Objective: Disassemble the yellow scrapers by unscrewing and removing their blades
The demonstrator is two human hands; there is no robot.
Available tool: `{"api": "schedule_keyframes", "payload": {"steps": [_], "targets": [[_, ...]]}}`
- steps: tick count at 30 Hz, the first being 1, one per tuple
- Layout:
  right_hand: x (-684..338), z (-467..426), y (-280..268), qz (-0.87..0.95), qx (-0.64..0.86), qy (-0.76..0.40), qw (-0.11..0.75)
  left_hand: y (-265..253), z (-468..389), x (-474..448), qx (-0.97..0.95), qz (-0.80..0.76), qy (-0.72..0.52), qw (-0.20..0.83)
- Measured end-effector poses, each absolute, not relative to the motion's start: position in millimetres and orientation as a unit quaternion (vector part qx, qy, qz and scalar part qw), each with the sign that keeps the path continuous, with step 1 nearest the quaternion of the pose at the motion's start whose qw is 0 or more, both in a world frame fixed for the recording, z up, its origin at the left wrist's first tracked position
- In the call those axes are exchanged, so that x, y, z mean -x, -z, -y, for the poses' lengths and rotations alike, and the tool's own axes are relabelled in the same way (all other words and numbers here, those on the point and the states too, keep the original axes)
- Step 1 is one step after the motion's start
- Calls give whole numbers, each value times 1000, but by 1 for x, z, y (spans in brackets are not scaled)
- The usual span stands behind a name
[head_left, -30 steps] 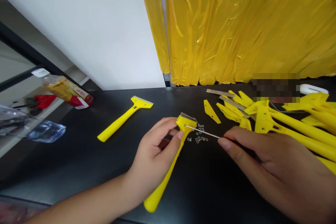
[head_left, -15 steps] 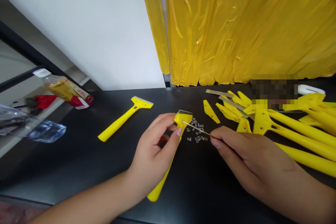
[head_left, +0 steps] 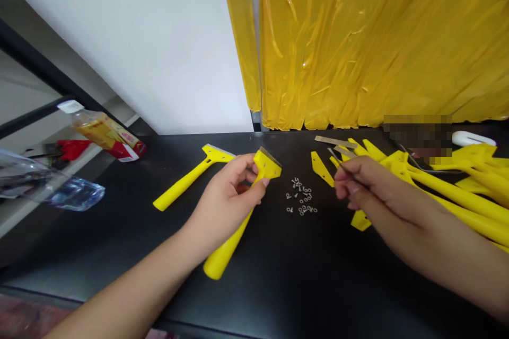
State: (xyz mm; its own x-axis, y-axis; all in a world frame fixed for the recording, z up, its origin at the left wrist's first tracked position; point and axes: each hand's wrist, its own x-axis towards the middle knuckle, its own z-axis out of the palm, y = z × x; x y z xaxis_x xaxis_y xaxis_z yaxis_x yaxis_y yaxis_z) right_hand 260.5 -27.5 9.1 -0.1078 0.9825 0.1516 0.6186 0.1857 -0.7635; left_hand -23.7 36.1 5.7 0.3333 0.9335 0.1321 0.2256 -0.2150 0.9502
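My left hand (head_left: 226, 193) is closed around the neck of a yellow scraper (head_left: 227, 251), its blade end up and its handle slanting down toward me. A metal blade edge shows along the head. Farther right, my right hand (head_left: 385, 201) pinches a thin metal rod-like tool (head_left: 338, 159), its tip pointing up and left, apart from the scraper. Between the hands lie several small screws and nuts (head_left: 305, 198). Another yellow scraper with a blade (head_left: 181, 180) lies left of my left hand. A loose yellow cover plate (head_left: 321, 168) rests near the tool.
Yellow handles (head_left: 449, 190) and flat blades (head_left: 334, 141) are piled at the right. A white rounded object (head_left: 474, 139) sits behind them. At the left stand a drink bottle (head_left: 107, 130) and a clear plastic container (head_left: 77, 197). Yellow plastic sheeting (head_left: 338, 37) hangs behind the black table (head_left: 278, 286).
The tool's tip has left the scraper head, and my right hand has moved right and up with it. My left hand has raised and turned the scraper slightly leftward.
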Motion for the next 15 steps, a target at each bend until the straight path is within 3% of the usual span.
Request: {"api": "schedule_keyframes", "payload": {"steps": [9, 15], "targets": [[-272, 20, -28, 665, 622, -181, 373, 4, -90, 68, -725, -533, -251, 357], [-275, 18, -27, 682, 605, -164, 377, 4, -96, 78, -756, -596, -202, 182]]}}
